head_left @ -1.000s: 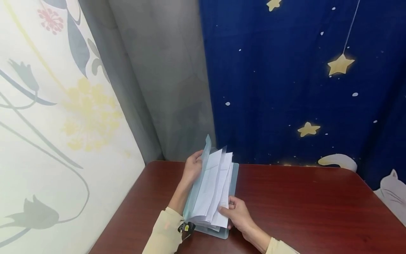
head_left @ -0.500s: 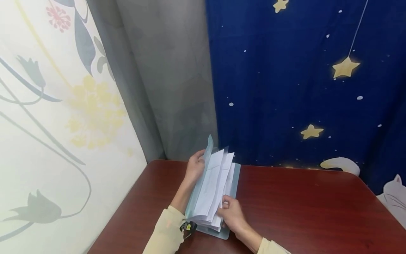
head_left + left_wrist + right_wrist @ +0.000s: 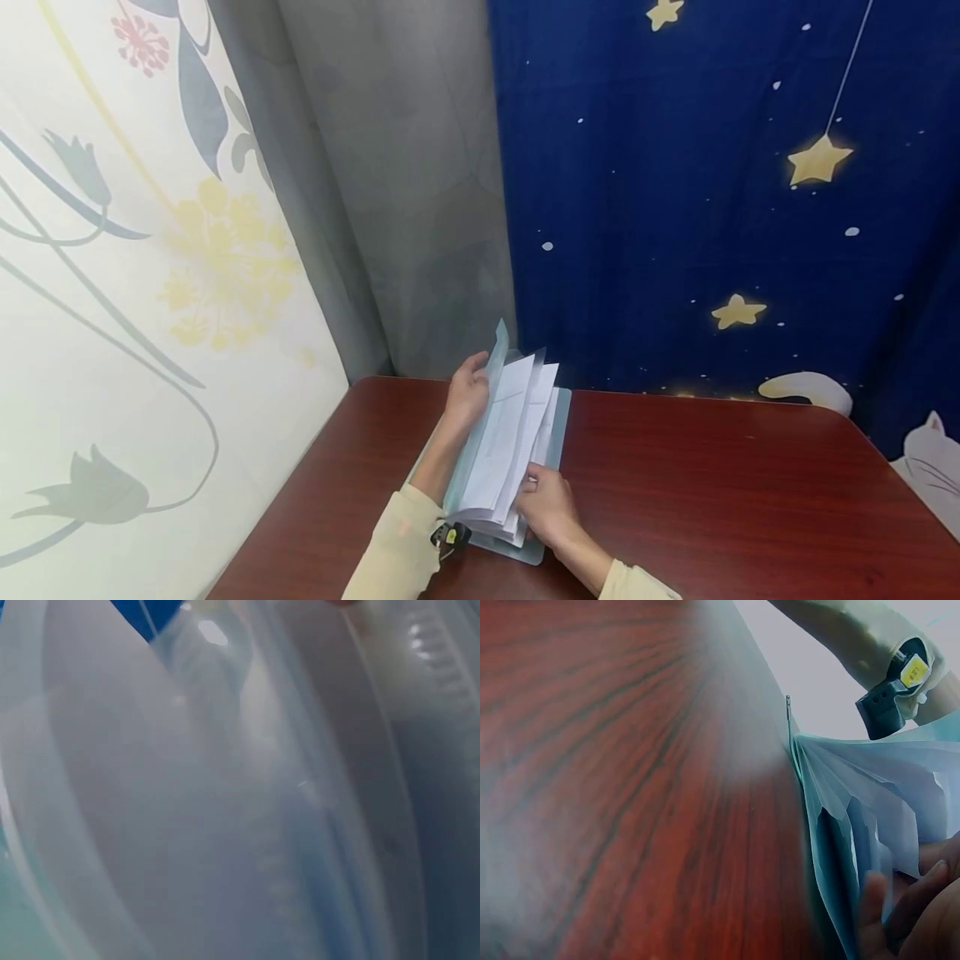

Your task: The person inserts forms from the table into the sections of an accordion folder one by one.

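A pale blue-green plastic folder [image 3: 557, 429] stands partly open on the table, with white papers [image 3: 498, 442] in clear sleeves fanned between its covers. My left hand [image 3: 467, 393] grips the raised left cover near its top. At the lower right edge of the leaves, my right hand [image 3: 547, 504] pinches papers, with its fingertips partly hidden behind them. In the right wrist view, curled fingers of the right hand [image 3: 930, 900] reach among the spread leaves [image 3: 877, 810]. Blurred clear plastic sleeves [image 3: 187, 787] fill the left wrist view.
The dark red wooden table [image 3: 712, 483] extends to the right of the folder. A white floral-patterned panel [image 3: 150, 333] borders it on the left. Grey [image 3: 405, 208] and blue star-patterned curtains [image 3: 675, 192] hang behind. A black wrist device [image 3: 450, 537] sits at the left cuff.
My right hand has shifted left, closer in against the edges of the papers. The left hand keeps its grip on the cover. The head view has turned slightly.
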`<state>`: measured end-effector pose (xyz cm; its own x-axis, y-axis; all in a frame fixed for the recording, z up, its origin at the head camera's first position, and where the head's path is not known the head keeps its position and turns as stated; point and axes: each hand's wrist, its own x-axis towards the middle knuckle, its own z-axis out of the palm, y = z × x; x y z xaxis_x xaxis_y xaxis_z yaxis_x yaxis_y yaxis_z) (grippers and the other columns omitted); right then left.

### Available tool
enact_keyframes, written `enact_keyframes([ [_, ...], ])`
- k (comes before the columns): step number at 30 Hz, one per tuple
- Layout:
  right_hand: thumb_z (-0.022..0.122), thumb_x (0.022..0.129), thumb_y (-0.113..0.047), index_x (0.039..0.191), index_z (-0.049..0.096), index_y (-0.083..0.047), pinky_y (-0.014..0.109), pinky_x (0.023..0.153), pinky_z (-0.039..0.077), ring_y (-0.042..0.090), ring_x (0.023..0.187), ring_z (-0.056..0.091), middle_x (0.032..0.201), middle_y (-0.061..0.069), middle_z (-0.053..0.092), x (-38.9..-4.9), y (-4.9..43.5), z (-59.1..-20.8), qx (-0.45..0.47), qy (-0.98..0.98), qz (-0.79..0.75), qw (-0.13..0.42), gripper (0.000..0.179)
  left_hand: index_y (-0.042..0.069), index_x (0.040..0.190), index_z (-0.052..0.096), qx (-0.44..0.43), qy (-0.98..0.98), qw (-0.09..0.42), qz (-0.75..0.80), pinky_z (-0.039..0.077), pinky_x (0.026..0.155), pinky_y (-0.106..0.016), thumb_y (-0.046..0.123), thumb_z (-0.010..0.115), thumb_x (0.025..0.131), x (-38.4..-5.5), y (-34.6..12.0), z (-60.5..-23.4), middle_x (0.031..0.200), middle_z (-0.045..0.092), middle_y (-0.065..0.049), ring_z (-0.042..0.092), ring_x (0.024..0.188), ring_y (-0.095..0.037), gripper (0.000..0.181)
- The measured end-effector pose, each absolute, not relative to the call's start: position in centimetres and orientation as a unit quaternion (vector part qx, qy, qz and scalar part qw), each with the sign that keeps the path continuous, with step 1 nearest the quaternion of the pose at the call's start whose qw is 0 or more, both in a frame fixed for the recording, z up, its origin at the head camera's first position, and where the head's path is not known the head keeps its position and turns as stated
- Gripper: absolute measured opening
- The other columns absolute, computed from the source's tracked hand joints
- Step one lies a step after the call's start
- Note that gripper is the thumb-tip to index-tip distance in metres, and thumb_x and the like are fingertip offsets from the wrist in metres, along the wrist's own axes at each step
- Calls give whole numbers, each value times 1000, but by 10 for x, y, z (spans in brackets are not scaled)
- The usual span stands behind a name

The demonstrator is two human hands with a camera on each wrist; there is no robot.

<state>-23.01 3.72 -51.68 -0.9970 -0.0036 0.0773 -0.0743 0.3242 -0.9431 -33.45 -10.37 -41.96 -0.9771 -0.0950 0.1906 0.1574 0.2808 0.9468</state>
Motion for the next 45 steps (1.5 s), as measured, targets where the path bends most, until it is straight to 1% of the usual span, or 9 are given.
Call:
enact_keyframes([
  [8, 63, 78, 4, 108, 80, -7, 32, 39, 49, 10, 48, 59, 73, 3, 79, -229, 37, -517, 46, -834, 547, 58, 36, 5, 153, 53, -10, -799, 107, -592, 48, 112, -57, 6, 40, 106, -333, -99, -422, 148, 61, -28, 61, 134, -43, 49],
  [20, 61, 74, 1, 96, 75, -7, 33, 38, 51, 9, 40, 53, 73, 2, 73, -225, 48, -517, 40, -832, 551, 42, 28, 9, 150, 57, -7, -815, 111, -569, 45, 115, -57, 8, 39, 108, -330, -88, -424, 149, 61, -22, 59, 136, -38, 46],
  [27, 71, 92, -16, 102, 76, -13, 30, 42, 50, 4, 39, 55, 93, 8, 78, -211, 69, -511, 43, -848, 525, 47, 12, 10, 149, 59, -12, -827, 117, -550, 50, 106, -51, 7, 39, 108, -327, -80, -423, 146, 64, -22, 64, 123, -34, 46],
  [31, 68, 100, -18, 119, 76, -13, 35, 38, 50, 11, 34, 54, 86, 10, 71, -199, 82, -507, 49, -841, 537, 29, 22, 10, 150, 58, -12, -835, 130, -535, 49, 88, -40, 6, 40, 107, -325, -73, -423, 113, 71, -22, 62, 95, -28, 47],
  [34, 65, 102, -16, 127, 73, -13, 33, 39, 50, 12, 35, 53, 98, 9, 66, -192, 92, -504, 53, -844, 533, 22, 26, 8, 151, 56, -17, -835, 129, -534, 44, 73, -34, 5, 39, 106, -325, -68, -424, 78, 57, -13, 51, 70, -22, 48],
  [37, 65, 102, -15, 128, 71, -14, 32, 40, 49, 14, 38, 54, 115, 10, 64, -188, 103, -501, 47, -848, 527, 21, 27, 8, 152, 55, -25, -834, 120, -538, 41, 65, -32, 5, 38, 106, -324, -62, -424, 74, 52, -9, 41, 60, -18, 49],
  [40, 67, 102, -16, 125, 72, -15, 31, 43, 49, 16, 41, 54, 118, 7, 63, -183, 113, -498, 35, -853, 521, 19, 24, 7, 151, 57, -29, -835, 110, -538, 52, 75, -37, 4, 38, 107, -322, -55, -425, 106, 71, -20, 60, 79, -22, 48],
  [42, 68, 102, -17, 121, 73, -15, 31, 45, 50, 17, 47, 57, 116, 5, 63, -180, 121, -497, 28, -854, 519, 14, 21, 7, 151, 58, -30, -835, 105, -539, 55, 93, -44, 4, 38, 107, -322, -50, -425, 137, 68, -23, 67, 108, -28, 48],
  [45, 69, 101, -20, 115, 75, -19, 29, 52, 53, 12, 64, 66, 116, -1, 67, -176, 131, -496, 22, -864, 502, 16, 15, 7, 151, 58, -30, -832, 98, -545, 50, 112, -51, 4, 38, 108, -321, -41, -425, 153, 59, -21, 57, 141, -33, 47],
])
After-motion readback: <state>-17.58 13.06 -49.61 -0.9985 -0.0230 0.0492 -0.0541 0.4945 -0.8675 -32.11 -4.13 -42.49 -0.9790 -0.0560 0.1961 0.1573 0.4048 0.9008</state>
